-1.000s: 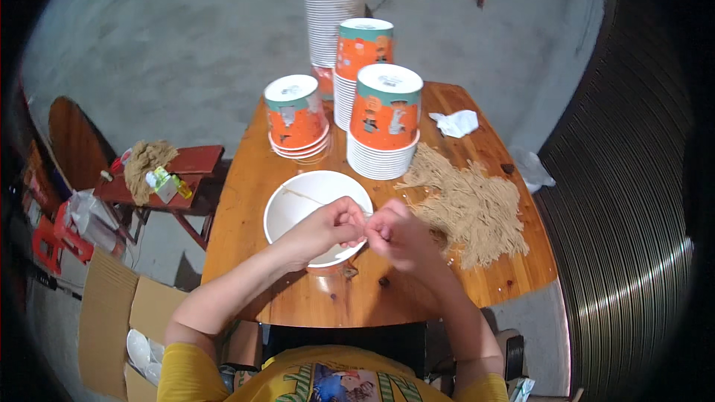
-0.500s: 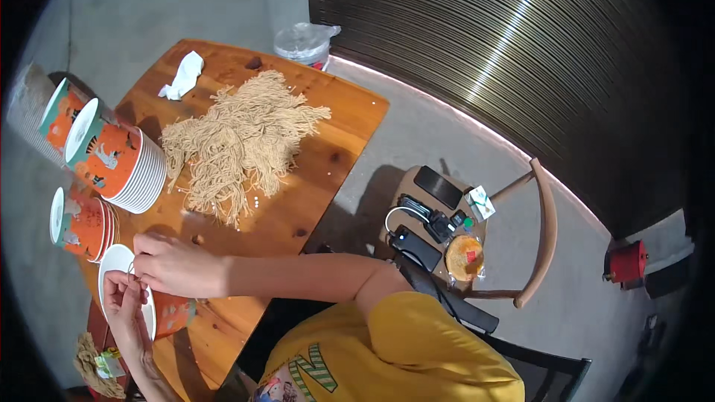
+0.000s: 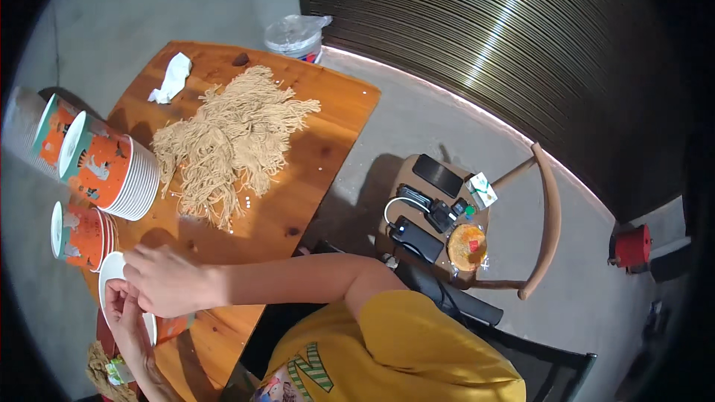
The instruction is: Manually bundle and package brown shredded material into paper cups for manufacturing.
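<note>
Over the white mouth of a paper bucket [image 3: 110, 262] with orange sides, at the near left of the table, my two hands meet. My right hand [image 3: 170, 281] reaches across from the right, fingers bent and pinched together. Just below it, my left hand [image 3: 129, 318] comes up from the lower edge with thumb and fingers closed. Whatever lies between the fingertips is too small and covered to make out. Beyond the hands spreads a big heap of tan yarn-like strands [image 3: 231, 138] on the wooden table [image 3: 328, 123].
Left of the strands stand a tall stack of orange-and-green paper buckets [image 3: 112, 167] and a shorter stack [image 3: 80, 234]. A crumpled white tissue [image 3: 173, 78] lies at the far edge. To the right, a wooden chair [image 3: 550, 216] holds a phone [image 3: 438, 176], a power bank [image 3: 417, 240] and a packaged round snack [image 3: 467, 247].
The view has shifted slightly. My hands stay over the bucket; the right one now covers more of the left fingertips, and a thin strand seen between them earlier is hidden.
</note>
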Available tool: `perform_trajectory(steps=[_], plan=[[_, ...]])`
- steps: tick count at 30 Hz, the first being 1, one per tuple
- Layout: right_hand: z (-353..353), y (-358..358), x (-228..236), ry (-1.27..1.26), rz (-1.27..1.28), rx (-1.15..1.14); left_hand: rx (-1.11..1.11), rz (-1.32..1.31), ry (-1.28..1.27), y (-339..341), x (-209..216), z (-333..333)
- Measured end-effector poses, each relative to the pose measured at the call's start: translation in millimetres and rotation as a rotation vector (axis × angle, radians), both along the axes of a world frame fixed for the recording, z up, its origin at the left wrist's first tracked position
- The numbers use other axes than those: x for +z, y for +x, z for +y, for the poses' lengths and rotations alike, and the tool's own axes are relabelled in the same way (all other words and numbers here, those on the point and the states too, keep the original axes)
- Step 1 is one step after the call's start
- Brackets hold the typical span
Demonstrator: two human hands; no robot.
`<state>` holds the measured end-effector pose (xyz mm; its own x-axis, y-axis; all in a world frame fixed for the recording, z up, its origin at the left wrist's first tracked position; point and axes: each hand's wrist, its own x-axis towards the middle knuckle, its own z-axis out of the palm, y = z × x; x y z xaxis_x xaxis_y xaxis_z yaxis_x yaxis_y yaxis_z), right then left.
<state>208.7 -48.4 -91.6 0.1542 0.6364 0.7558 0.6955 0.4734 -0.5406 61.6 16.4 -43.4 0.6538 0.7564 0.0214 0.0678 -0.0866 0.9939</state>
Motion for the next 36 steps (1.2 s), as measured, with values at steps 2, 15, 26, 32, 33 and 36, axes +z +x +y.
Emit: perform_trajectory(steps=[2,15,26,32,33,36], plan=[[3.4,-7.0,16.8,-0.113,0.264,0.200,0.107,0.043,0.082,-20.8,0.5,2.7],[-3.5,41.8,11.5,-0.541,0.354,0.554,-0.091,-0.118,-0.558,-2.1,3.3,-3.5],[-8.5,42.2,21.9,-0.583,0.162,0.473,-0.147,-0.146,-0.643,-1.2,-3.1,3.3],[-18.0,36.6,34.7,-0.467,-0.002,0.404,-0.124,-0.094,-0.612,-3.9,-2.8,2.8],[-19.0,37.3,36.1,-0.464,-0.042,0.396,-0.120,-0.068,-0.562,-3.3,-3.2,2.8],[-17.1,38.8,34.2,-0.398,-0.133,0.366,-0.102,-0.079,-0.501,-2.2,-3.5,1.9]])
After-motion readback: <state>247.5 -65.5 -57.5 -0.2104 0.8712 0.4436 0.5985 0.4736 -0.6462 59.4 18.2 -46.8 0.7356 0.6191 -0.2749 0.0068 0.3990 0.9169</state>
